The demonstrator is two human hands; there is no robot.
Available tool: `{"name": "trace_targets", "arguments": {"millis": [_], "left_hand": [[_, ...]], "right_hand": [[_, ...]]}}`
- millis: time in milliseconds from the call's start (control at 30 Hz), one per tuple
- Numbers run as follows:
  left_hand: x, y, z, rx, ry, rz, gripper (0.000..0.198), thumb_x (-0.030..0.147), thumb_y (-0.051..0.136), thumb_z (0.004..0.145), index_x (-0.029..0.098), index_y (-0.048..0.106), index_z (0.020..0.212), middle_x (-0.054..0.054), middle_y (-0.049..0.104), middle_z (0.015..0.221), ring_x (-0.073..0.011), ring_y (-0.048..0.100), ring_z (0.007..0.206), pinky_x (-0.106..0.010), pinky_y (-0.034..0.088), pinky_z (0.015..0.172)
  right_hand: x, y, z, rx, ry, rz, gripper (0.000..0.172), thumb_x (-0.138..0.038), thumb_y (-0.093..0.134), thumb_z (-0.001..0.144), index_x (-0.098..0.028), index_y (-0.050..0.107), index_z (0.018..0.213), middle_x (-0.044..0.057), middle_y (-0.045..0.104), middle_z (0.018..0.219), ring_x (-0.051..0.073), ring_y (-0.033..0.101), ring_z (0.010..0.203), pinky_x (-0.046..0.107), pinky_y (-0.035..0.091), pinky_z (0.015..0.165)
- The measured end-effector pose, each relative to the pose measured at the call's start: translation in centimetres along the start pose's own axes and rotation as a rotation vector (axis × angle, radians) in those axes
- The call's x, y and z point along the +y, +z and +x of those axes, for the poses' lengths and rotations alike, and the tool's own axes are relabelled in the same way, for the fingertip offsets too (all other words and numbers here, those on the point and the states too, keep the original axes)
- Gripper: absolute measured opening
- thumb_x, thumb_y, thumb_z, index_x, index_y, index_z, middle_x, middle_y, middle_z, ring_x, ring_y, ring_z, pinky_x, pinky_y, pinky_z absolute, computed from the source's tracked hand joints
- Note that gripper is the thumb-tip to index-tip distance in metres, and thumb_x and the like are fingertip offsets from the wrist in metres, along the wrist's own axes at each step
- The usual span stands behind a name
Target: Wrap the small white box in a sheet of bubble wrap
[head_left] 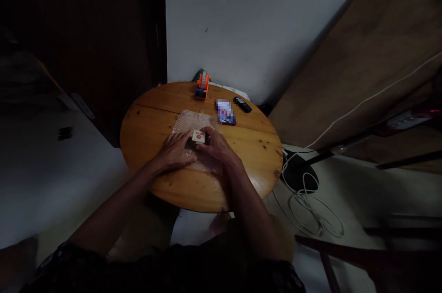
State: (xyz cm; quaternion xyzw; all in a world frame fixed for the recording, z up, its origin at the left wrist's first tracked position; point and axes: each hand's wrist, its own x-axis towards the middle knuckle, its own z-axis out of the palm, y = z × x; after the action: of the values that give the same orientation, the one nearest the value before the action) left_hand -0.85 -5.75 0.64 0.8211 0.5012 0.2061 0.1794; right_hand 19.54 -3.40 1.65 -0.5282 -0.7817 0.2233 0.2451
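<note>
A small box (198,136) with a pale top and a red mark sits over a sheet of bubble wrap (193,120) on the round wooden table. My right hand (218,146) has its thumb and fingers curled round the box's right side. On the left, my left hand (174,150) lies flat across the wrap, fingers stretched out and their tips close by the box. Whether those tips touch it, I cannot tell. Both hands cover parts of the wrap.
Toward the back of the table (145,132) stands an orange tape dispenser (202,86). A phone (225,112) and a dark handset (242,104) lie to its right. Behind is a white wall (241,21). Coiled white cable (311,210) lies on the floor at right.
</note>
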Motion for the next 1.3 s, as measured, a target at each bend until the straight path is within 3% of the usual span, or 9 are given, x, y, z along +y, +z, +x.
{"name": "trace_targets", "arguments": {"millis": [100, 233, 333, 500, 800, 933, 1100, 1200, 1300], "left_hand": [[0.1, -1.6, -0.7, -0.001, -0.005, -0.029, 0.077, 0.036, 0.065, 0.078, 0.017, 0.039, 0.148, -0.014, 0.053, 0.146, -0.0313, 0.05, 0.133, -0.045, 0.039, 0.112], [0.4, -3.1, -2.9, -0.048, 0.158, 0.114, 0.04, 0.032, 0.063, 0.081, 0.023, 0.062, 0.12, -0.009, 0.063, 0.129, -0.0291, 0.052, 0.126, -0.047, 0.034, 0.113], [0.6, -2.9, -4.6, -0.099, 0.267, 0.209, 0.027, 0.026, 0.065, 0.079, 0.024, 0.065, 0.106, -0.008, 0.064, 0.119, -0.0287, 0.052, 0.123, -0.05, 0.03, 0.114], [1.6, -2.3, -4.9, -0.086, 0.28, 0.319, 0.011, 0.017, 0.057, 0.083, 0.021, 0.064, 0.089, -0.007, 0.066, 0.102, -0.0268, 0.058, 0.108, -0.056, 0.025, 0.115], [1.9, -1.3, -4.1, -0.036, 0.298, 0.354, 0.014, 0.012, 0.05, 0.084, 0.019, 0.061, 0.08, -0.007, 0.067, 0.09, -0.0245, 0.061, 0.093, -0.049, 0.035, 0.11], [2.1, -2.3, -2.9, 0.036, 0.21, 0.238, 0.012, 0.015, 0.05, 0.081, 0.02, 0.059, 0.075, -0.007, 0.068, 0.083, -0.0229, 0.061, 0.084, -0.039, 0.045, 0.09], [2.4, -4.3, 1.0, 0.077, 0.01, 0.135, 0.007, 0.023, 0.057, 0.075, 0.021, 0.062, 0.07, -0.003, 0.068, 0.074, -0.02, 0.06, 0.075, -0.03, 0.043, 0.071], [2.1, -4.6, 3.5, 0.061, -0.13, 0.138, 0.011, 0.03, 0.058, 0.074, 0.022, 0.062, 0.068, -0.003, 0.068, 0.07, -0.0189, 0.058, 0.067, -0.028, 0.036, 0.06], [1.7, -4.4, 5.2, 0.037, -0.155, 0.152, 0.012, 0.032, 0.059, 0.072, 0.021, 0.061, 0.066, -0.003, 0.066, 0.068, -0.0192, 0.057, 0.066, -0.028, 0.033, 0.058]], "right_hand": [[0.6, 0.0, 0.0, -0.019, -0.027, 0.105, 0.066, -0.029, 0.079, 0.071, -0.022, 0.056, 0.132, 0.008, 0.066, 0.12, 0.023, 0.061, 0.104, 0.039, 0.047, 0.094], [1.4, -0.1, 0.2, -0.069, -0.055, 0.249, 0.078, -0.025, 0.078, 0.069, -0.019, 0.049, 0.142, 0.01, 0.063, 0.129, 0.023, 0.061, 0.111, 0.039, 0.046, 0.101], [1.3, -0.2, 0.2, -0.09, -0.041, 0.279, 0.077, -0.022, 0.076, 0.069, -0.017, 0.05, 0.141, 0.01, 0.064, 0.124, 0.021, 0.062, 0.108, 0.039, 0.047, 0.101], [1.0, -0.2, 0.1, -0.066, -0.02, 0.241, 0.069, -0.019, 0.075, 0.07, -0.017, 0.053, 0.135, 0.009, 0.066, 0.121, 0.02, 0.063, 0.103, 0.036, 0.049, 0.096], [0.8, -0.1, 0.0, -0.042, -0.01, 0.231, 0.062, -0.017, 0.072, 0.073, -0.02, 0.055, 0.133, 0.008, 0.068, 0.117, 0.02, 0.064, 0.1, 0.037, 0.051, 0.092], [0.1, -1.0, -0.4, -0.058, 0.03, 0.355, 0.064, -0.025, 0.074, 0.075, -0.017, 0.054, 0.136, 0.012, 0.065, 0.126, 0.023, 0.063, 0.11, 0.039, 0.051, 0.096], [-0.6, -3.3, -1.5, -0.007, 0.067, 0.573, 0.047, -0.048, 0.063, 0.088, -0.022, 0.062, 0.127, 0.01, 0.062, 0.136, 0.025, 0.058, 0.123, 0.041, 0.047, 0.103], [-0.1, -3.8, -1.5, -0.065, 0.036, 0.631, 0.053, -0.051, 0.071, 0.079, -0.022, 0.063, 0.123, 0.009, 0.063, 0.132, 0.026, 0.06, 0.12, 0.04, 0.049, 0.1], [0.6, -2.8, -0.7, -0.054, 0.059, 0.613, 0.057, -0.046, 0.08, 0.066, -0.02, 0.064, 0.114, 0.008, 0.067, 0.118, 0.023, 0.064, 0.103, 0.035, 0.053, 0.085]]}}
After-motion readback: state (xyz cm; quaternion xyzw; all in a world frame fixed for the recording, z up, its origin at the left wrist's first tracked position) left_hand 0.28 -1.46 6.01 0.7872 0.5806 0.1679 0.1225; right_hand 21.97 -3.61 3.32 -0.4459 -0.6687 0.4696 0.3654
